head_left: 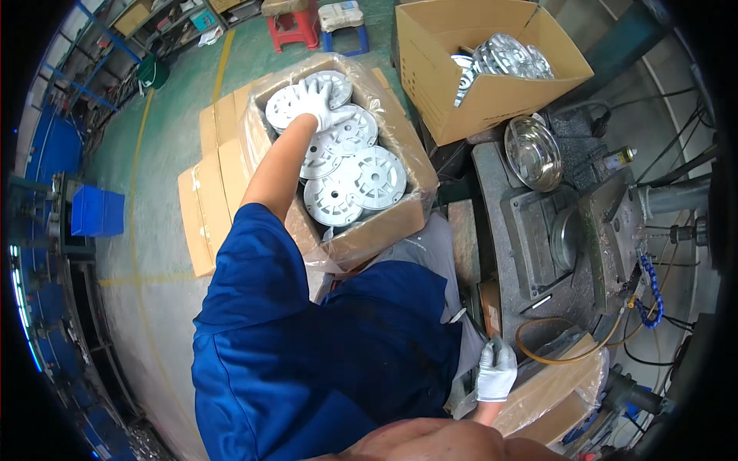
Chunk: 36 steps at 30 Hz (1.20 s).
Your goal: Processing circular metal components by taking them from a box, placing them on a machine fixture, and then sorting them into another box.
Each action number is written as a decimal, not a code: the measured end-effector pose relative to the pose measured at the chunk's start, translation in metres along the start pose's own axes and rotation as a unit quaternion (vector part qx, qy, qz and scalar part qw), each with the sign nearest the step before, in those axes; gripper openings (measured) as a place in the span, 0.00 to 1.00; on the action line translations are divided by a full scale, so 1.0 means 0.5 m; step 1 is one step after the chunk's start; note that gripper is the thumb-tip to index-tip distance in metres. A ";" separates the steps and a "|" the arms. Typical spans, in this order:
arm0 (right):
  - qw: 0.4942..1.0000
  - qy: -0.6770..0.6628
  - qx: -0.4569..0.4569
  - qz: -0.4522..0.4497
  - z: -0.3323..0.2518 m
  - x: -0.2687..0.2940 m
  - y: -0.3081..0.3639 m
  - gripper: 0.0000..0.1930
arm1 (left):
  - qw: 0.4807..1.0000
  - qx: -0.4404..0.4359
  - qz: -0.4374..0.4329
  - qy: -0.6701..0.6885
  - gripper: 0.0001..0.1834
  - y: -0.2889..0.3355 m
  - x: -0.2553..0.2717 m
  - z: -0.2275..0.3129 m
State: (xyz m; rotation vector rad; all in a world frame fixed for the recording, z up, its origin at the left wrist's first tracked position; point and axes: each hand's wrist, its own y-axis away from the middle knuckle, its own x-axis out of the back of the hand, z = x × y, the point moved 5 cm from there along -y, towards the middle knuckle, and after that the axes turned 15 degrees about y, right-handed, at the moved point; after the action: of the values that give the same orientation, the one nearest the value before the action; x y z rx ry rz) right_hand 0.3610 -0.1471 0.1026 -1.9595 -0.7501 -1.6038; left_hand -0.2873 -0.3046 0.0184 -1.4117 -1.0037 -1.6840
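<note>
My left hand (317, 105), in a white glove, reaches into an open cardboard box (384, 223) lined with clear plastic. Its fingers are spread over round silvery-white metal discs (375, 178) with cut-out patterns, and it touches the ones at the far end. Several discs overlap in the box. Down at the right, my right hand (496, 370), also gloved in white, is beside my body near a plastic-lined carton (553, 407). Its fingers are drawn together; what they hold, if anything, is too small to make out.
At the far right stands a large carton (438, 84) with shiny metal parts. A machine bed (530, 246) with a metal bowl (533, 154) and a yellow hose (538, 357) is on my right. Flattened cartons (204, 207), a blue bin (98, 210) and stools (342, 19) are around.
</note>
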 end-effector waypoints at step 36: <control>0.668 -0.721 -0.177 0.046 -0.045 -0.092 -0.231 0.20 | 0.649 -0.204 -0.190 0.708 0.32 0.495 0.037 0.631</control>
State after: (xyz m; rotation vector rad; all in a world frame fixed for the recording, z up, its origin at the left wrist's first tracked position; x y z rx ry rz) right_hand 0.2585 -0.0831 0.0651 -3.3056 -0.7759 0.3018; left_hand 0.0672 -0.1339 0.0981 0.2914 0.0759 -2.5774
